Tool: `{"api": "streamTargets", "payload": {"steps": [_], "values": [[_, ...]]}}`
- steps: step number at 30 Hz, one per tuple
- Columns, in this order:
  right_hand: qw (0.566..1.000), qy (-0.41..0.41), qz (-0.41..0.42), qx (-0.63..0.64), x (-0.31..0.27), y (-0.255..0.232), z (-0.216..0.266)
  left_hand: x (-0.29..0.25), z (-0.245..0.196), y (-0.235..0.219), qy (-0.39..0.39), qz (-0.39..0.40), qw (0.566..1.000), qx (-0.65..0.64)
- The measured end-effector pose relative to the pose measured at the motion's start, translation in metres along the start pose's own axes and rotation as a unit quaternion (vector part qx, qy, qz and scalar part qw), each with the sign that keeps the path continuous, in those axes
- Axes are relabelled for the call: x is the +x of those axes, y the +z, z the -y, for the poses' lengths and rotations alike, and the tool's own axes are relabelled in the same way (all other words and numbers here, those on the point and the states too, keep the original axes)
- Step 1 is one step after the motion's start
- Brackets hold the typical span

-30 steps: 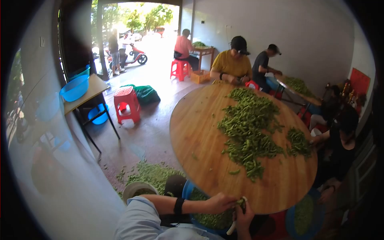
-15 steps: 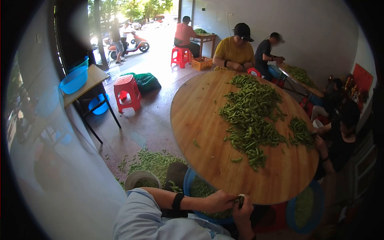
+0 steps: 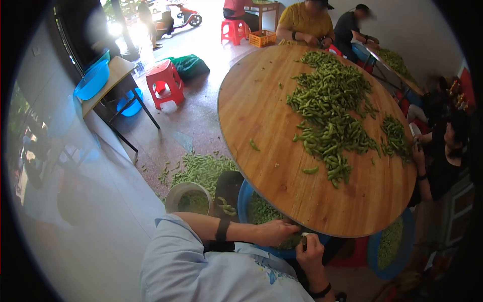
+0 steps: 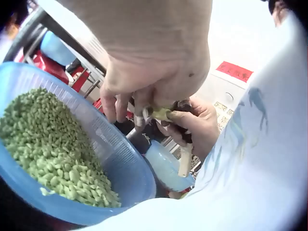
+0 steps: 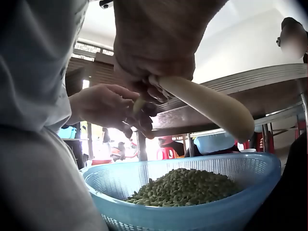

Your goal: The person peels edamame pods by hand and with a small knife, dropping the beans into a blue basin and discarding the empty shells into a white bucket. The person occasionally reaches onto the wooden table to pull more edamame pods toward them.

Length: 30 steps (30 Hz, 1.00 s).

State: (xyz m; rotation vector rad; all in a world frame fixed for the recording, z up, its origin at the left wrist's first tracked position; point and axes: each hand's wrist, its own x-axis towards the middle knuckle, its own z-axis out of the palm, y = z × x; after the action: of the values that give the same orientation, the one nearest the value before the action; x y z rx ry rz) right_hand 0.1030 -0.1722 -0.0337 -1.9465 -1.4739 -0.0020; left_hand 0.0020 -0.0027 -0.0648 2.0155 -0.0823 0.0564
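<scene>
My left hand [image 3: 274,233] pinches a green bean pod [image 4: 162,113] between thumb and fingers over the blue basket. Close beside it, my right hand [image 3: 311,250] grips a tool with a smooth cream handle [image 5: 211,103]; its working end is hidden among the fingers. The right thumb meets the pod in the left wrist view. Below both hands, the blue basket [image 5: 144,168] holds a heap of shelled green beans [image 4: 53,139]. A large pile of unshelled pods [image 3: 332,110] lies on the round wooden table [image 3: 256,110] in front of me.
A pale bucket [image 3: 173,201] stands at my left, beside pods strewn on the floor [image 3: 198,168]. Another blue basket [image 3: 375,261] of beans sits under the table's right side. People work around the tables. A red stool [image 3: 166,83] stands left of the table.
The head view has tilted down, so the table sits higher in it. My hands have moved from the table's near edge to lower over the basket, staying close together.
</scene>
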Motion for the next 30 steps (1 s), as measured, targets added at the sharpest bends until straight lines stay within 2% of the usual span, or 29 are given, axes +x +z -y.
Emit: {"api": "streamTargets", "payload": {"steps": [2,4,5,6,7,8,9,10,11,12,13,14,16,18,20,22,24,25,26,27,28,29,30], "values": [[1.0,0.008,-0.016,0.013,-0.001,0.001,-0.006,0.002,0.005,0.005,0.166,-0.171,0.966,0.099],[0.998,0.013,-0.044,0.036,0.0,0.002,0.0,-0.004,-0.02,-0.01,0.054,-0.134,0.988,-0.061],[0.997,0.022,-0.053,0.045,0.004,0.002,0.006,-0.004,-0.031,-0.022,0.017,-0.073,0.993,-0.087],[0.997,0.028,-0.038,0.063,0.006,0.001,0.01,-0.007,-0.035,-0.025,0.011,-0.067,0.996,-0.057],[0.996,0.035,-0.026,0.08,0.01,-0.001,0.014,-0.01,-0.041,-0.029,0.048,-0.093,0.993,-0.046],[0.994,0.018,-0.023,0.105,0.016,-0.004,0.016,-0.014,-0.047,-0.044,0.063,-0.078,0.995,0.012],[0.991,-0.004,-0.025,0.134,0.021,-0.005,0.013,-0.02,-0.053,-0.061,0.055,-0.055,0.995,0.066],[0.989,0.033,-0.028,0.139,0.02,-0.003,0.01,-0.026,-0.062,-0.084,0.044,-0.048,0.987,0.148],[0.988,-0.01,-0.028,0.155,0.02,-0.002,0.006,-0.033,-0.064,-0.105,0.002,-0.024,0.973,0.231],[0.984,-0.064,-0.031,0.165,0.021,-0.002,0.002,-0.03,-0.068,-0.118,0.009,-0.073,0.944,0.321],[0.984,-0.053,-0.036,0.164,0.02,-0.001,0.002,-0.025,-0.07,-0.125,0.017,-0.128,0.904,0.408],[0.983,-0.054,-0.048,0.168,0.021,0.0,0.002,-0.014,-0.068,-0.127,0.015,-0.122,0.905,0.407],[0.981,-0.062,-0.06,0.174,0.023,0.0,0.001,0.014,-0.06,-0.131,0.001,-0.163,0.93,0.331],[0.966,0.055,0.016,0.251,0.024,-0.006,-0.005,0.06,-0.043,-0.126,0.032,-0.177,0.926,0.332],[0.955,0.069,0.012,0.288,0.026,-0.011,-0.008,0.099,-0.021,-0.122,0.055,-0.201,0.893,0.4],[0.942,0.08,0.002,0.326,0.028,-0.016,-0.011,0.116,0.006,-0.121,0.059,-0.203,0.887,0.41],[0.825,0.234,0.032,0.513,0.024,-0.02,-0.013,0.118,0.012,-0.121,0.071,-0.195,0.882,0.424],[0.824,0.237,0.023,0.514,0.024,-0.02,-0.013,0.111,0.002,-0.12,-0.01,-0.172,0.941,0.292],[0.783,0.267,-0.008,0.562,0.028,-0.019,-0.014,0.105,-0.009,-0.115,-0.093,-0.142,0.974,0.152],[0.739,0.294,-0.037,0.605,0.032,-0.018,-0.017,0.1,-0.021,-0.109,-0.09,-0.134,0.975,0.15],[0.707,0.292,-0.044,0.643,0.035,-0.015,-0.022,0.092,-0.033,-0.102,-0.134,-0.108,0.985,-0.029],[0.707,0.296,-0.046,0.641,0.038,-0.013,-0.019,0.084,-0.041,-0.096,-0.177,-0.08,0.959,-0.208],[0.693,0.284,-0.058,0.66,0.043,-0.012,-0.013,0.076,-0.045,-0.088,-0.176,-0.078,0.958,-0.211]]}}
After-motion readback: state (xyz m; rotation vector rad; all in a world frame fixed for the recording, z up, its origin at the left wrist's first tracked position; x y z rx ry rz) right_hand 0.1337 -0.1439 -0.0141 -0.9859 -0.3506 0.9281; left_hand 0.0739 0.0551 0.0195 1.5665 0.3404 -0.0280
